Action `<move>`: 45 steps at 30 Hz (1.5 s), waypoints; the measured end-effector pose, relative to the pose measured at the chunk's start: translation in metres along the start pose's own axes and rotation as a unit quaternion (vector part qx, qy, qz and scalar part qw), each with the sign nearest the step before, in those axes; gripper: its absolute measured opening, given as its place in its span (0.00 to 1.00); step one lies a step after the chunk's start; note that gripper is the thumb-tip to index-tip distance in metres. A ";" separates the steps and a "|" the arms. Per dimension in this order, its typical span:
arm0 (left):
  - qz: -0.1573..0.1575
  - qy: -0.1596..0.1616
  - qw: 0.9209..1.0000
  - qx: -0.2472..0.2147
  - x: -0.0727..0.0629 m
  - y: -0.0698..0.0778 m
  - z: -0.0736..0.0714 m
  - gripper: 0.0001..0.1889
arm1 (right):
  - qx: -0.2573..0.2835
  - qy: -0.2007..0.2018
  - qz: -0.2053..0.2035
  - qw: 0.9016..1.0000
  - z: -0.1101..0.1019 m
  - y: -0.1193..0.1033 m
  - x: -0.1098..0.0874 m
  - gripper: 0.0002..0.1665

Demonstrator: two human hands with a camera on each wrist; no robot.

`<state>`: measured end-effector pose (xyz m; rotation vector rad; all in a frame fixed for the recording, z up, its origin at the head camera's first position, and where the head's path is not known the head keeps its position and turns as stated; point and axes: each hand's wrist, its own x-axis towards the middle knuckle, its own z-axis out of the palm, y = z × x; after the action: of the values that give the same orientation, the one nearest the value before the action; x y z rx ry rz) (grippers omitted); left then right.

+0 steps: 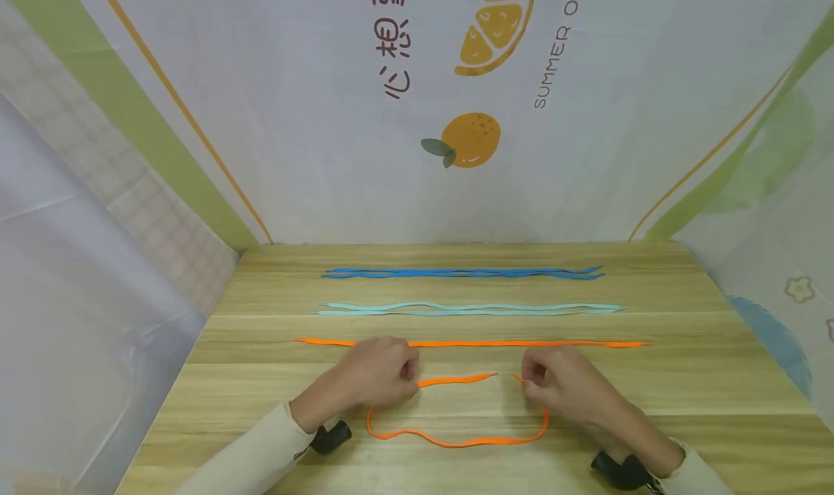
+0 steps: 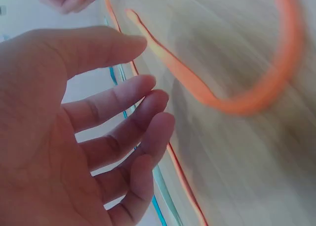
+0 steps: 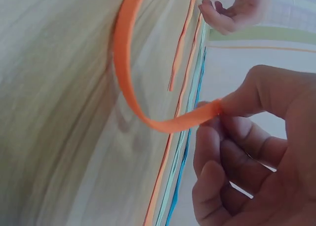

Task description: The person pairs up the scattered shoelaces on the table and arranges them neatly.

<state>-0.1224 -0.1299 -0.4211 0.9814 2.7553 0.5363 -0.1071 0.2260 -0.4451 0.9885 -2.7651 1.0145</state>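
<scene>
In the head view, an orange shoelace (image 1: 482, 442) lies in a loop between both hands, near the front of the table. My right hand (image 1: 563, 381) pinches it close to one end between thumb and fingers, as the right wrist view shows on the orange shoelace (image 3: 127, 63). My left hand (image 1: 381, 370) hovers by the other end. In the left wrist view its thumb and loosely bent fingers (image 2: 116, 95) stand apart, with nothing between them, and the orange shoelace (image 2: 185, 77) lies beyond them on the table.
Behind the hands, another orange shoelace (image 1: 469, 344) lies straight across the wooden table (image 1: 260, 386). Farther back lie a pair of pale teal shoelaces (image 1: 391, 312) and a pair of blue shoelaces (image 1: 456, 272). A printed white cloth (image 1: 339, 169) hangs at the table's back edge.
</scene>
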 end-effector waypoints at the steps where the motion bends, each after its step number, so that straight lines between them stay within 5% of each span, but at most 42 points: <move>1: 0.004 0.000 1.000 0.005 0.004 0.003 0.000 0.11 | 0.000 0.001 0.002 1.000 -0.001 0.000 -0.001 0.19; 11: 0.052 -0.018 0.998 0.030 0.051 0.028 0.014 0.04 | 0.026 -0.023 0.008 0.999 -0.006 0.003 -0.002 0.18; 19: 0.023 -0.042 0.999 -0.008 0.079 0.036 0.026 0.07 | 0.068 -0.011 0.027 0.997 -0.007 0.004 -0.004 0.16; 28: -0.003 -0.054 0.998 -0.010 0.088 0.044 0.032 0.13 | 0.134 -0.041 0.102 0.985 -0.012 0.010 -0.009 0.05; 33: 0.007 -0.052 0.999 -0.010 0.087 0.045 0.033 0.15 | 0.193 -0.057 0.153 0.967 -0.016 0.012 -0.013 0.02; 38: 0.015 -0.010 0.997 -0.073 0.080 0.038 0.031 0.14 | 0.272 -0.065 0.235 0.931 -0.025 0.016 -0.018 0.11; 45: 0.016 0.082 0.974 -0.210 0.051 0.016 0.013 0.07 | 0.370 -0.055 0.238 0.896 -0.035 0.025 -0.025 0.17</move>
<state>-0.1490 -0.0828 -0.4287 0.9095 2.5939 1.1938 -0.1073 0.2750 -0.4378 0.3613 -2.7899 2.2526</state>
